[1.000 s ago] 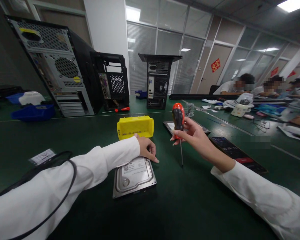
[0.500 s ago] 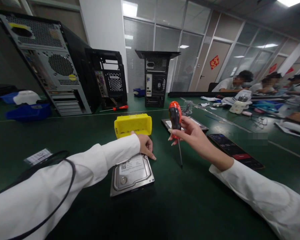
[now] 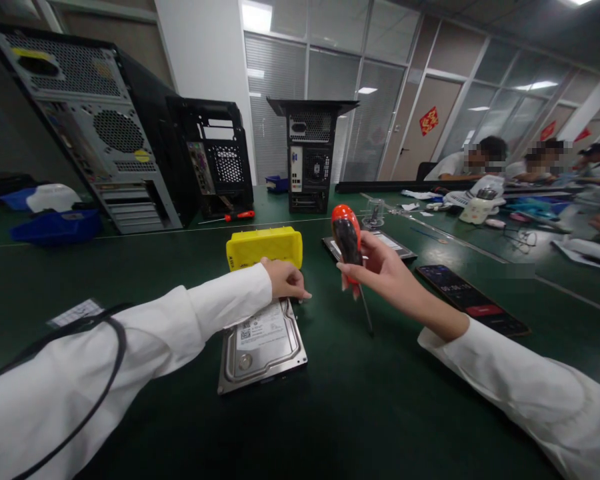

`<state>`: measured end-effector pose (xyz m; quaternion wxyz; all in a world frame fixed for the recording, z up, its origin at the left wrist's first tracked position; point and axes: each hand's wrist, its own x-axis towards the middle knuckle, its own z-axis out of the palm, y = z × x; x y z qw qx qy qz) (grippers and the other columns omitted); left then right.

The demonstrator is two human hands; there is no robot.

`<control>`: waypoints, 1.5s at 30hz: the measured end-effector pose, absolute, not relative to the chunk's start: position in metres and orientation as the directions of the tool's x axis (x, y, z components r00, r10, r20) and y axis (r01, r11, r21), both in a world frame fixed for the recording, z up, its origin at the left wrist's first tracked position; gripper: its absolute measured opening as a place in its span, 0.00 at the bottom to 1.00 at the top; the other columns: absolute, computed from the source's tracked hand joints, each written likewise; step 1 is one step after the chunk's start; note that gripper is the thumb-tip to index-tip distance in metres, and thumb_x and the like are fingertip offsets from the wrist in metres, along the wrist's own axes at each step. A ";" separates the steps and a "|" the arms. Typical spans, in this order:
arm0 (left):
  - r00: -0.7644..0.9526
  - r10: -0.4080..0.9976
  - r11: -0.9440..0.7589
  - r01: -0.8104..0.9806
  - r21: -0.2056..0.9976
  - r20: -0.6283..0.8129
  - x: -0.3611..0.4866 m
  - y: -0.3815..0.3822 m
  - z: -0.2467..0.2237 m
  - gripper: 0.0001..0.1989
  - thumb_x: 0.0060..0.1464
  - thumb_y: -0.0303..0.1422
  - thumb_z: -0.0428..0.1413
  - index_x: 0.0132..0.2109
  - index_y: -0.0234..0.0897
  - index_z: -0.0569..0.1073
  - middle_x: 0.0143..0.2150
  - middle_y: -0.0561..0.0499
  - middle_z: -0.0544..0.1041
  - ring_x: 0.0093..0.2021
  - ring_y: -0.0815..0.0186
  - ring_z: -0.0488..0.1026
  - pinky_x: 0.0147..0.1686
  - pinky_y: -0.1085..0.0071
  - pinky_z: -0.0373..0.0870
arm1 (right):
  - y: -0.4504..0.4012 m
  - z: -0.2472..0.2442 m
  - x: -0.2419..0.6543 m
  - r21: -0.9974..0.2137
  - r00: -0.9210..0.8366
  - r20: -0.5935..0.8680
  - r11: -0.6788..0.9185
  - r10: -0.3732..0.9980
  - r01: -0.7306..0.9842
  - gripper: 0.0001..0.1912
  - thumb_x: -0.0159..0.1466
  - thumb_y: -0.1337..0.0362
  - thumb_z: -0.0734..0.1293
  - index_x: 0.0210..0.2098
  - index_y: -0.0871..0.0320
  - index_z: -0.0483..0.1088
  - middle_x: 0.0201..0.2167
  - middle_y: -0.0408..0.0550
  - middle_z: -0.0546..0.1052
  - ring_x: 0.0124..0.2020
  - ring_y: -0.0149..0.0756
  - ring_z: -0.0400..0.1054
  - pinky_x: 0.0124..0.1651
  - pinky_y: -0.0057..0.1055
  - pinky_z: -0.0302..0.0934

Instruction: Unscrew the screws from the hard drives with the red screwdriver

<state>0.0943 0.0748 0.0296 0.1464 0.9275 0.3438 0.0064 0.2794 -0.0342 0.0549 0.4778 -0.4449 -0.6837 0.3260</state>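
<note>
My right hand (image 3: pixel 380 267) is closed round the red and black handle of a screwdriver (image 3: pixel 347 233). Its thin shaft points down at a slant over the green tabletop, with no screw visible at the tip. My left hand (image 3: pixel 284 279) hovers over the far edge of a silver hard drive (image 3: pixel 265 350), just in front of a yellow bin (image 3: pixel 265 245). Its thumb and fingers are pinched together, and whatever they hold is too small or hidden to name. The drive lies flat, label up, its far part covered by my sleeve. Small dark bits lie in the bin.
A second hard drive (image 3: pixel 405 253) lies beyond my right hand, near a clear cup (image 3: pixel 374 212). On the right is a phone (image 3: pixel 473 300). Computer cases (image 3: pixel 310 157) stand at the back, with another screwdriver (image 3: pixel 240 216) before them. A blue bin (image 3: pixel 55 227) sits left. People sit far right.
My left hand has risen slightly away from the drive's far edge, towards the yellow bin. The screwdriver has tilted, its handle going left and its tip right.
</note>
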 end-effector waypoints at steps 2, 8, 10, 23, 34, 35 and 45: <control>0.773 0.631 -0.726 0.619 0.300 -0.065 0.088 0.081 0.033 0.12 0.49 0.43 0.57 0.32 0.38 0.78 0.32 0.53 0.78 0.34 0.66 0.73 0.34 0.74 0.60 | -0.035 0.057 0.277 -0.741 -0.230 0.340 0.410 0.912 0.532 0.12 0.55 0.69 0.64 0.38 0.58 0.60 0.27 0.41 0.66 0.24 0.27 0.63 0.26 0.25 0.58; 0.770 0.637 -0.734 0.592 0.333 0.034 0.058 0.096 0.038 0.09 0.48 0.34 0.55 0.35 0.35 0.76 0.36 0.50 0.77 0.36 0.65 0.73 0.36 0.74 0.65 | -0.021 0.044 0.253 -0.551 -0.379 0.000 0.316 0.926 0.773 0.10 0.54 0.63 0.66 0.34 0.62 0.72 0.29 0.47 0.75 0.29 0.33 0.67 0.30 0.26 0.55; 0.760 0.646 -0.731 0.588 0.346 0.074 0.049 0.099 0.038 0.11 0.50 0.35 0.53 0.37 0.33 0.75 0.38 0.49 0.77 0.37 0.64 0.74 0.38 0.73 0.66 | -0.016 0.036 0.244 -0.548 -0.369 -0.047 0.285 0.928 0.786 0.12 0.54 0.61 0.66 0.34 0.62 0.73 0.29 0.49 0.76 0.29 0.34 0.68 0.29 0.25 0.55; 0.750 0.639 -0.740 0.538 0.403 0.170 0.045 0.078 0.038 0.09 0.51 0.32 0.53 0.36 0.34 0.76 0.36 0.50 0.78 0.37 0.64 0.73 0.38 0.72 0.64 | -0.007 0.023 0.233 -0.521 -0.261 -0.097 0.175 0.960 0.835 0.09 0.53 0.62 0.67 0.31 0.61 0.74 0.27 0.48 0.76 0.28 0.33 0.67 0.28 0.25 0.53; 0.706 0.692 -0.679 0.563 0.471 0.154 0.024 0.063 0.042 0.11 0.52 0.37 0.53 0.38 0.36 0.75 0.38 0.50 0.77 0.40 0.60 0.72 0.40 0.66 0.65 | -0.013 0.014 0.253 -0.633 -0.288 -0.094 0.166 0.953 0.757 0.11 0.53 0.61 0.68 0.31 0.63 0.73 0.24 0.44 0.73 0.26 0.30 0.64 0.28 0.23 0.52; 0.705 0.691 -0.680 0.556 0.478 0.162 0.024 0.062 0.043 0.11 0.52 0.37 0.53 0.38 0.37 0.75 0.38 0.50 0.77 0.40 0.60 0.72 0.40 0.66 0.65 | -0.015 0.014 0.253 -0.638 -0.288 -0.087 0.169 0.954 0.751 0.10 0.53 0.61 0.68 0.30 0.63 0.73 0.23 0.44 0.72 0.26 0.30 0.64 0.28 0.24 0.52; 0.735 0.668 -0.614 0.460 0.641 0.112 0.030 0.044 0.050 0.10 0.52 0.37 0.56 0.38 0.36 0.76 0.37 0.51 0.79 0.39 0.62 0.74 0.43 0.65 0.67 | -0.028 0.028 0.252 -0.804 -0.305 -0.173 0.045 0.936 0.593 0.13 0.59 0.59 0.65 0.36 0.65 0.66 0.28 0.49 0.76 0.19 0.26 0.68 0.24 0.23 0.62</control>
